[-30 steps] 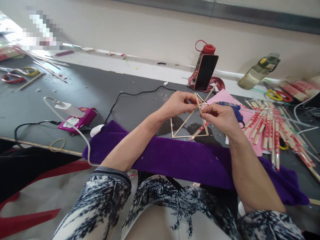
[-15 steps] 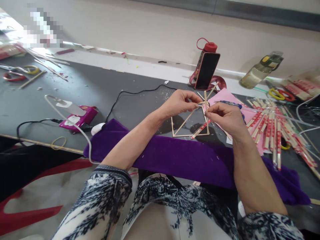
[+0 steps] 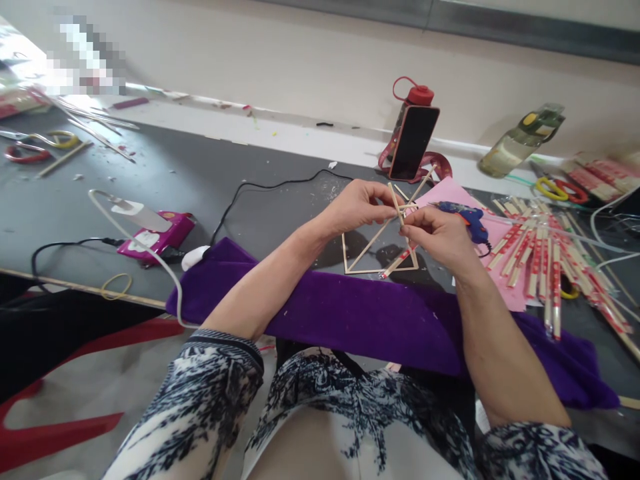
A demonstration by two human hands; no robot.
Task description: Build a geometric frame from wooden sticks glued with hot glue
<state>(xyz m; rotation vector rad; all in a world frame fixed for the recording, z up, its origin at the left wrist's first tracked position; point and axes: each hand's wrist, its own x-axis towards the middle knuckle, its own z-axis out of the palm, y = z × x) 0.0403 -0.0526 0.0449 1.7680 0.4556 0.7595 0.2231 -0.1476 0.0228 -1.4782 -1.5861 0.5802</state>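
My left hand [image 3: 357, 209] pinches the crossing point of a frame of thin wooden sticks [image 3: 373, 243] whose square base rests on the dark table [image 3: 200, 180]. My right hand [image 3: 437, 237] pinches a single short stick [image 3: 395, 200] and holds it tilted against that same crossing. Both hands are closed, fingertips almost touching. My forearms rest over a purple cloth [image 3: 350, 317] at the table's near edge.
A blue glue gun [image 3: 467, 217] lies on pink paper [image 3: 493, 230] to the right, beside several wrapped chopsticks [image 3: 543, 257]. A phone [image 3: 413, 141] leans on a red bottle at the back. A pink box [image 3: 157, 233], cables, scissors [image 3: 37, 145] and a rubber band [image 3: 116, 285] lie left.
The short stick in my right hand swung from upright back to a leftward tilt at the crossing. My right hand shifted slightly, uncovering the glue gun. My left hand stayed put.
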